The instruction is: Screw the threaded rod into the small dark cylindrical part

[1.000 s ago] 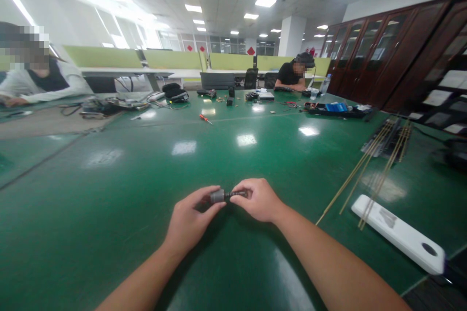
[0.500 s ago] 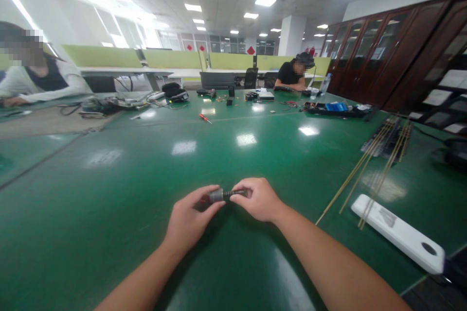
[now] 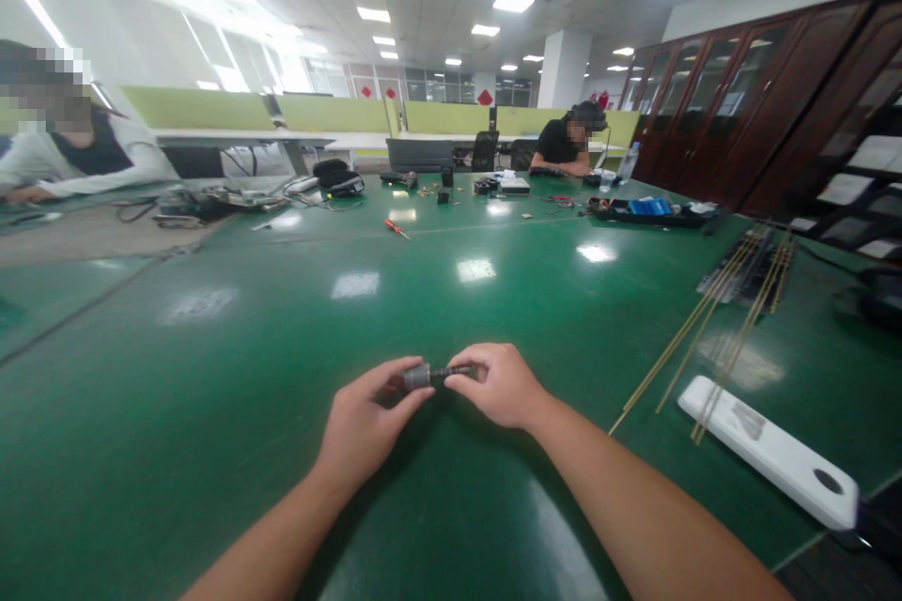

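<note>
Both my hands meet low over the green table [image 3: 282, 319] and share one small part. It is a grey cylindrical piece with a dark threaded rod [image 3: 429, 376] sticking out to the right. My left hand [image 3: 366, 427] pinches the grey end between thumb and fingers. My right hand [image 3: 497, 385] is closed round the rod end, which its fingers partly hide.
Several thin brass rods [image 3: 705, 324] lie to the right, beside a white oblong device [image 3: 768, 451]. A red screwdriver [image 3: 396, 228], tools and cables sit at the far end. One person sits at the far left [image 3: 63, 150], another at the far side [image 3: 567, 141]. Dark wooden cabinets [image 3: 775, 103] line the right wall.
Almost nothing differs; my hands keep the same grip, with the part and right hand shifted very slightly left.
</note>
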Action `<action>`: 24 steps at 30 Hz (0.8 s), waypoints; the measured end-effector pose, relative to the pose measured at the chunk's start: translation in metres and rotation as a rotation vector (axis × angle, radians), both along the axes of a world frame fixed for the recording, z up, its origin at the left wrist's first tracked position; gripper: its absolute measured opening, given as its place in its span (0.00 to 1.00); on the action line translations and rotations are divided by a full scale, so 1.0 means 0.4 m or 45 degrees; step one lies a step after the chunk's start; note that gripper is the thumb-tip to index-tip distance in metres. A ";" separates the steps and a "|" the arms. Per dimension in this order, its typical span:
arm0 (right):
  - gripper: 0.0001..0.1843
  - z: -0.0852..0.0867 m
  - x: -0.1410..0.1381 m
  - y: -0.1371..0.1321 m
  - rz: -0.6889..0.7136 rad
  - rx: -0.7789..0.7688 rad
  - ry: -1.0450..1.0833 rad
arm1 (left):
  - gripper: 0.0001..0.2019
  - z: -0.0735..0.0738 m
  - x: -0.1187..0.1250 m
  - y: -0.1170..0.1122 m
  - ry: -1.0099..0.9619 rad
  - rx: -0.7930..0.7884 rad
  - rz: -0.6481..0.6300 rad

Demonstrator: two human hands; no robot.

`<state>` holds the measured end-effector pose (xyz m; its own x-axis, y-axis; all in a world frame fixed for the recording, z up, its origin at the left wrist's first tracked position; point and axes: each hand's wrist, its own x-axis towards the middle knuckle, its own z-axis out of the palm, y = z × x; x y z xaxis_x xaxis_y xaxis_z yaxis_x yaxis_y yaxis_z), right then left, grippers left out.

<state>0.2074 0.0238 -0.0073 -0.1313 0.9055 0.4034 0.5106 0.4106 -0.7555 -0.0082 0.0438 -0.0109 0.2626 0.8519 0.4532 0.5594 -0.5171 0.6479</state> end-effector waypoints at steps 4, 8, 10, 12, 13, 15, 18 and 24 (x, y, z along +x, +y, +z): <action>0.06 -0.002 0.002 0.001 0.004 -0.006 -0.008 | 0.19 -0.003 0.000 0.001 -0.004 -0.010 0.001; 0.07 -0.003 0.003 0.000 -0.019 -0.031 -0.025 | 0.19 -0.006 -0.001 0.001 -0.004 -0.021 0.012; 0.07 -0.003 0.004 0.000 -0.028 -0.043 -0.030 | 0.19 -0.005 -0.001 0.001 -0.005 -0.018 0.015; 0.06 -0.001 0.004 -0.001 -0.031 -0.052 -0.033 | 0.19 -0.003 0.000 0.000 -0.006 -0.009 0.018; 0.06 0.000 0.004 -0.001 -0.031 -0.055 -0.033 | 0.19 -0.002 0.000 0.000 -0.007 -0.006 0.018; 0.06 0.002 0.005 -0.001 -0.031 -0.059 -0.025 | 0.19 0.000 0.001 0.000 -0.010 -0.004 0.016; 0.06 0.005 0.006 -0.002 -0.037 -0.057 -0.013 | 0.19 -0.001 0.000 0.000 -0.011 -0.008 0.018; 0.06 0.003 0.008 -0.003 -0.038 -0.040 0.006 | 0.19 -0.009 -0.004 0.003 -0.011 -0.040 0.021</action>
<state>0.2108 0.0226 -0.0063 -0.1022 0.9212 0.3754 0.5184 0.3714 -0.7703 -0.0100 0.0451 -0.0147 0.2449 0.8700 0.4280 0.5619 -0.4871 0.6686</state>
